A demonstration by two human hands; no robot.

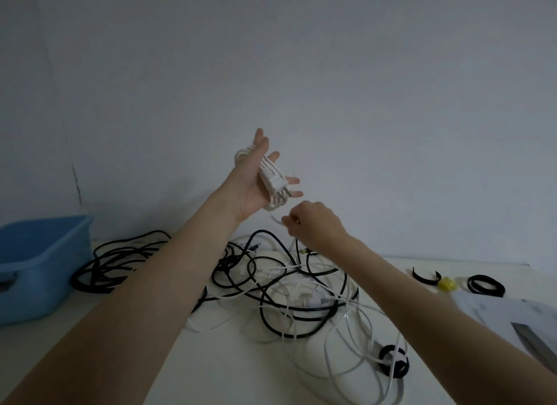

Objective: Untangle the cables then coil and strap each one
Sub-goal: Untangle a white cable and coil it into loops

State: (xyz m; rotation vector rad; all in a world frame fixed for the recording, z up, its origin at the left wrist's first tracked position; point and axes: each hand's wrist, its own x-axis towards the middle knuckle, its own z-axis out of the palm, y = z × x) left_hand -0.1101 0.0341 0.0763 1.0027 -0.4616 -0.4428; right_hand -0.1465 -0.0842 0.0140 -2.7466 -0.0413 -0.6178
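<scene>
While the left hand (256, 178) carries a white coil (272, 180) on straight fingers, the right hand (313, 223) apparently pinches its tail.

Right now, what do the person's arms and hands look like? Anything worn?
Both arms are bare from the bottom edge of the picture up to the hands; no sleeves show. The left hand and the right hand wear no gloves. No watch, band or ring can be made out on either, though the dim picture is soft. No markings show.
</scene>
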